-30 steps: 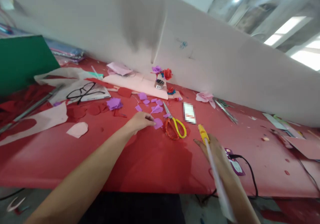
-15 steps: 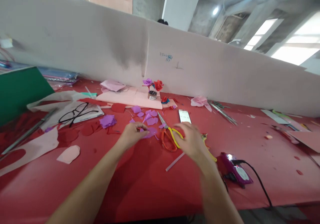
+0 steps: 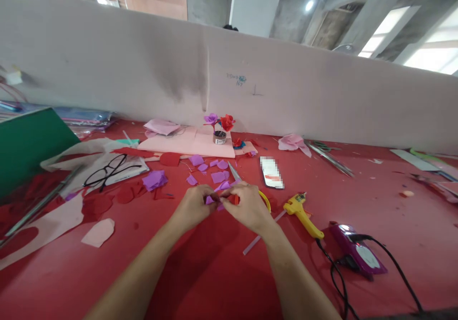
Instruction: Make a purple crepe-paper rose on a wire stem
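Between the fingertips of both hands is a small piece of purple crepe paper (image 3: 209,200), partly hidden by the fingers. My left hand (image 3: 195,205) pinches it from the left, and my right hand (image 3: 246,206) pinches it from the right. The scissors (image 3: 265,201), with yellow and orange-red handles, lie mostly hidden under my right hand, blades pointing away. Just beyond my fingers are several loose purple paper pieces (image 3: 219,177). A stack of purple petals (image 3: 154,180) lies further left. A clear glue stick (image 3: 252,245) rests beside my right forearm.
A yellow glue gun (image 3: 303,215) and a purple power block (image 3: 358,252) with cords are on the right. A phone (image 3: 271,173) lies ahead. Purple and red paper flowers stand in a tape roll (image 3: 219,138) at the back. Eyeglasses (image 3: 107,171) and a green board (image 3: 36,141) are left.
My right hand has moved left from above the scissors to meet my left hand. Both now pinch the purple paper, and the glue gun has come into fuller view.
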A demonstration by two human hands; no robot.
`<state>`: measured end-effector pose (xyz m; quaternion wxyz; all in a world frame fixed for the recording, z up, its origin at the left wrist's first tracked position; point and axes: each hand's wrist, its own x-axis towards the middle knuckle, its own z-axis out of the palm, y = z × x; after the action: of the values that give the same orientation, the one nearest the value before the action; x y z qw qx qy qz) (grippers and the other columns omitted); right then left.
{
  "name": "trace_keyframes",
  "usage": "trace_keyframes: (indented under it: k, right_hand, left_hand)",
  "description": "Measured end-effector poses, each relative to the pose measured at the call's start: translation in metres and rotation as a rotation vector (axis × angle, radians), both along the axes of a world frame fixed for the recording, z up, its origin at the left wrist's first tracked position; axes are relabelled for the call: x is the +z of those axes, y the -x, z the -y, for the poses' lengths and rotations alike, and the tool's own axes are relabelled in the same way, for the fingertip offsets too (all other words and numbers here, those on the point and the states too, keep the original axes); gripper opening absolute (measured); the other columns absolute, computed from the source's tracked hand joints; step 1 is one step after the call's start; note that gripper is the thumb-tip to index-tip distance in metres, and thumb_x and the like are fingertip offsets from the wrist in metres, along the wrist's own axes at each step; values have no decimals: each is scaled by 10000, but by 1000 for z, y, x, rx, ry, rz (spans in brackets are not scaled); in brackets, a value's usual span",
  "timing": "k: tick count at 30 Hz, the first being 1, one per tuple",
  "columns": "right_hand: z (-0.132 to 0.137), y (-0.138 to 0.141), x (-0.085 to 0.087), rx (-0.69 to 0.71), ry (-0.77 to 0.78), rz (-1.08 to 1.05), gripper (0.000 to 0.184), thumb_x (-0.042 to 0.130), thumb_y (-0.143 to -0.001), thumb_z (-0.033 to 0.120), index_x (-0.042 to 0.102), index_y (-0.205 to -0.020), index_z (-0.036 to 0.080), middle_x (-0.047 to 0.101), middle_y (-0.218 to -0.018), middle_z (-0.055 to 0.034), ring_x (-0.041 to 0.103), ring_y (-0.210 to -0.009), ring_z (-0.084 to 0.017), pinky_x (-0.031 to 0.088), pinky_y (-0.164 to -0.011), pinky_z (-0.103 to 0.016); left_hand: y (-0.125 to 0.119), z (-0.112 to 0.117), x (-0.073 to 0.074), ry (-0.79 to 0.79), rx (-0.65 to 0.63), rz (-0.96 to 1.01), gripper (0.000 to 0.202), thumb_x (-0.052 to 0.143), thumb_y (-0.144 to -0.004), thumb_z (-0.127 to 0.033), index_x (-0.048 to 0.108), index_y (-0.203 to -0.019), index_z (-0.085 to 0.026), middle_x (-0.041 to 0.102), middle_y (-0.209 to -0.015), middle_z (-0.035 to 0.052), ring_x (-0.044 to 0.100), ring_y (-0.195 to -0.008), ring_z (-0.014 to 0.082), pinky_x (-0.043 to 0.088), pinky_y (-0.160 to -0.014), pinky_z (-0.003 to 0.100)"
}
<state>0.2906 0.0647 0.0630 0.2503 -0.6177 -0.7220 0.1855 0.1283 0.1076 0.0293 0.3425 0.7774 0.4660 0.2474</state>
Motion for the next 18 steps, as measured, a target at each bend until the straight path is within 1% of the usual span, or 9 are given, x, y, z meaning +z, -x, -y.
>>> trace_keyframes:
  k: [3, 6, 9, 13, 16, 18]
  right_hand:
    - [0, -1, -2, 14, -9, 44, 139, 641, -803, 245, 752, -887, 258, 747, -878, -25, 629, -939, -224, 405, -895, -383]
    - [-1, -3, -4, 34, 2, 58, 147, 634, -809, 226, 751, -890, 268, 744, -865, -17, 635, -919, -214, 414, -885, -371]
    - [-2, -4, -5, 27, 46, 26, 152, 612, -822, 204, 746, -874, 254, 738, -843, -22, 646, -888, -203, 437, -843, -337]
    - [-2, -3, -6, 14, 78, -20, 129, 615, -816, 208, 736, -841, 244, 737, -830, -18, 656, -845, -192, 453, -808, -324]
    - [-3, -5, -6, -3, 90, -72, 126, 610, -803, 193, 729, -805, 233, 739, -820, -16, 661, -809, -183, 463, -761, -305]
    - [-4, -8, -6, -53, 73, -144, 125, 604, -796, 192, 725, -794, 224, 742, -816, -15, 666, -788, -176, 467, -736, -288]
  left_hand:
    - [0, 0, -2, 16, -28, -25, 149, 581, -704, -182, 715, -766, -202, 636, -720, -4, 493, -604, 118, 388, -617, 235]
    - [1, 1, -3, 52, -45, -15, 153, 583, -714, -227, 717, -783, -205, 626, -717, -12, 493, -607, 118, 382, -599, 231]
    - [1, 1, -3, 82, -43, 4, 162, 582, -712, -266, 716, -775, -201, 611, -691, -19, 472, -584, 112, 367, -576, 228]
    - [-1, 1, -2, 104, -39, 9, 167, 582, -701, -283, 706, -766, -194, 598, -673, -20, 444, -569, 109, 345, -558, 231]
    - [-1, 1, 0, 159, -6, 43, 160, 608, -695, -304, 683, -768, -183, 591, -677, -21, 419, -555, 103, 338, -552, 232]
    - [0, 1, 2, 209, 37, 125, 210, 627, -700, -336, 654, -836, -178, 611, -747, -16, 434, -565, 98, 359, -568, 231]
